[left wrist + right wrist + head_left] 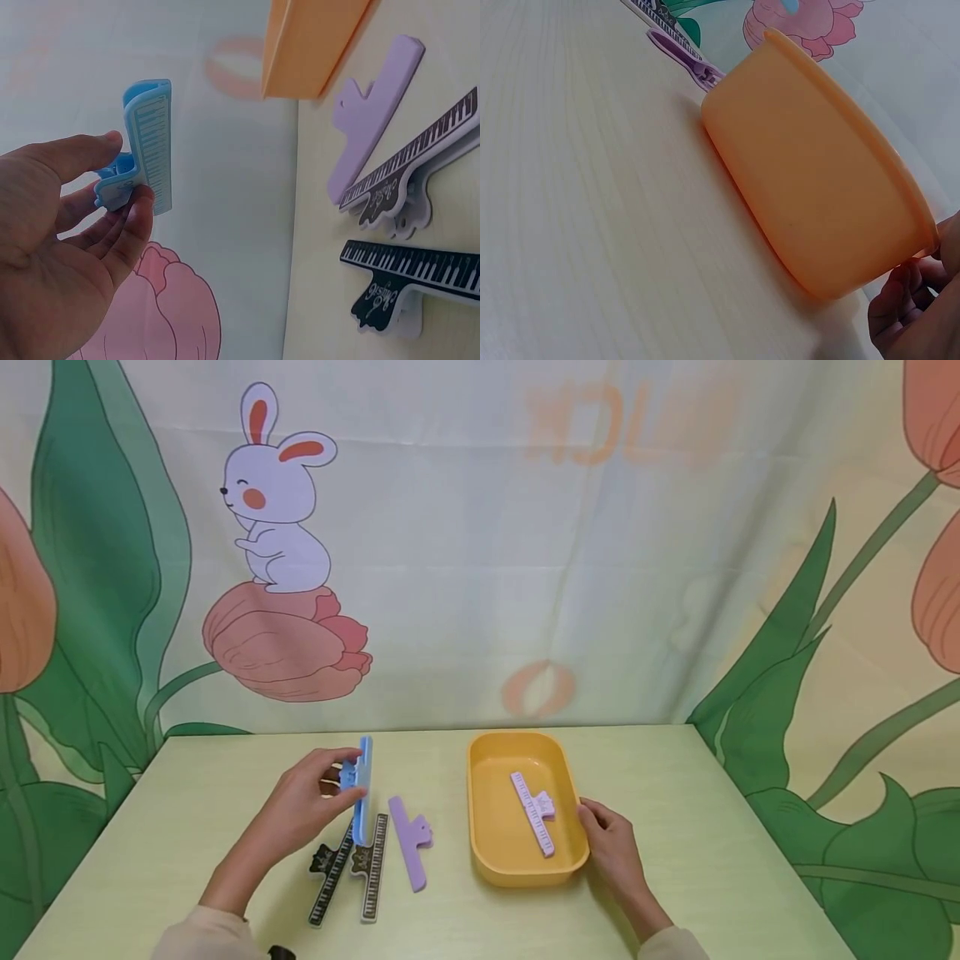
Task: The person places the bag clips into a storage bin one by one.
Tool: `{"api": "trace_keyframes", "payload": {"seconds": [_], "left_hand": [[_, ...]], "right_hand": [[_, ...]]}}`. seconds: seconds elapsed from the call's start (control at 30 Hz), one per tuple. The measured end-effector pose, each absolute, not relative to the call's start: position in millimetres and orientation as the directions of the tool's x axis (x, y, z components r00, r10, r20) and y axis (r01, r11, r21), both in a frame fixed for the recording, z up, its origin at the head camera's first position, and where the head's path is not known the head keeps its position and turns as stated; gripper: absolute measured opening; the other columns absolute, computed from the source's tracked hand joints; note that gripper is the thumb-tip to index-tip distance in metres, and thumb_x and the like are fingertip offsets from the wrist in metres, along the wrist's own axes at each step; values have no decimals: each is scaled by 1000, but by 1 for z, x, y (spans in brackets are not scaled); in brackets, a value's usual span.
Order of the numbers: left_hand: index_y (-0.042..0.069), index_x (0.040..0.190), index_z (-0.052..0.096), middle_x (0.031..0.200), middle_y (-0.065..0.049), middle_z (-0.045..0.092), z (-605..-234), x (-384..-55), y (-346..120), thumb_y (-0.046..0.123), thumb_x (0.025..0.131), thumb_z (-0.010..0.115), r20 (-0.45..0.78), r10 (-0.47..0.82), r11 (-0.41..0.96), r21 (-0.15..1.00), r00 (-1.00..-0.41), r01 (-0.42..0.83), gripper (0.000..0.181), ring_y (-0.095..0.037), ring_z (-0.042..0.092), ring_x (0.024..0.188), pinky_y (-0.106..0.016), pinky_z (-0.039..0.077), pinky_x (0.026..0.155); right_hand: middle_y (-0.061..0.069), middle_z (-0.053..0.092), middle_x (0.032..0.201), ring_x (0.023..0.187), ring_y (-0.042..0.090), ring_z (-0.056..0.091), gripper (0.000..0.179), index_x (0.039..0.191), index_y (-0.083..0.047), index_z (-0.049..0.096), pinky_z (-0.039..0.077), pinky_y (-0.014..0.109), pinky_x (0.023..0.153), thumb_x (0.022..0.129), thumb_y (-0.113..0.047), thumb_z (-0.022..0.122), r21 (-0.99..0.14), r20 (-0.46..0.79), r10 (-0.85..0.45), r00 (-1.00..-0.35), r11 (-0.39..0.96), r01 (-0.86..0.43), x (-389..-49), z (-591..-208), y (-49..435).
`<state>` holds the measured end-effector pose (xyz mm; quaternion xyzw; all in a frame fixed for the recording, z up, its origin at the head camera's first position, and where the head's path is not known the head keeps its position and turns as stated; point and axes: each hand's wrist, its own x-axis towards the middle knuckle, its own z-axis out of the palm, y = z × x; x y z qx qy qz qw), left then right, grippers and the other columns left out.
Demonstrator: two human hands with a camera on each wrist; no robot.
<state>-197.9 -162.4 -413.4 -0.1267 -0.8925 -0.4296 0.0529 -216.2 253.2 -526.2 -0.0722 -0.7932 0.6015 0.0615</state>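
Note:
My left hand (311,797) pinches a light blue clip (363,793) between thumb and fingers, raised above the table. In the left wrist view, the same blue clip (150,142) shows a piano-key pattern on its long bar. Below it lie two black-and-white piano-key clips (330,881) (372,877), with a plain purple clip (408,847) to their right. My right hand (615,847) holds the rim of a yellow plastic tub (525,870) at its right side. Inside the tub lies a pale pink-white piano-key clip (531,814).
A pale wood-look table (712,860) bears everything. Behind it hangs a printed cloth (450,568) with a rabbit, tulips and leaves, reaching down to the table's back edge. A small dark object (281,952) shows at the bottom edge beside the left sleeve.

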Motion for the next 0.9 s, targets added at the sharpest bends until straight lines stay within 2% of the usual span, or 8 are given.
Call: {"api": "trace_keyframes", "payload": {"seconds": [0.3,0.53,0.9], "left_hand": [[-1,140,58,130,-19,58,-410,-203,-151,10,94,76,208,202,590,754,-957,289,50,-30,68,103,-42,60,86],[-2,139,58,129,-20,59,-410,-206,-138,6,94,75,214,215,568,766,-953,300,50,-33,68,103,-39,61,84],[0,140,58,133,-19,58,-413,-211,-118,8,94,76,199,240,548,780,-950,302,51,-33,67,106,-40,60,89]], "right_hand": [[23,66,129,109,29,66,38,135,5,64,59,26,85,108,-20,57,-962,11,183,-983,270,39,-217,-525,253],[23,66,129,108,29,66,38,136,5,64,58,26,84,108,-20,58,-963,10,183,-983,266,40,-217,-526,253],[23,65,132,111,30,66,39,136,5,63,59,30,88,108,-20,58,-961,8,180,-984,273,42,-216,-526,253]]}}
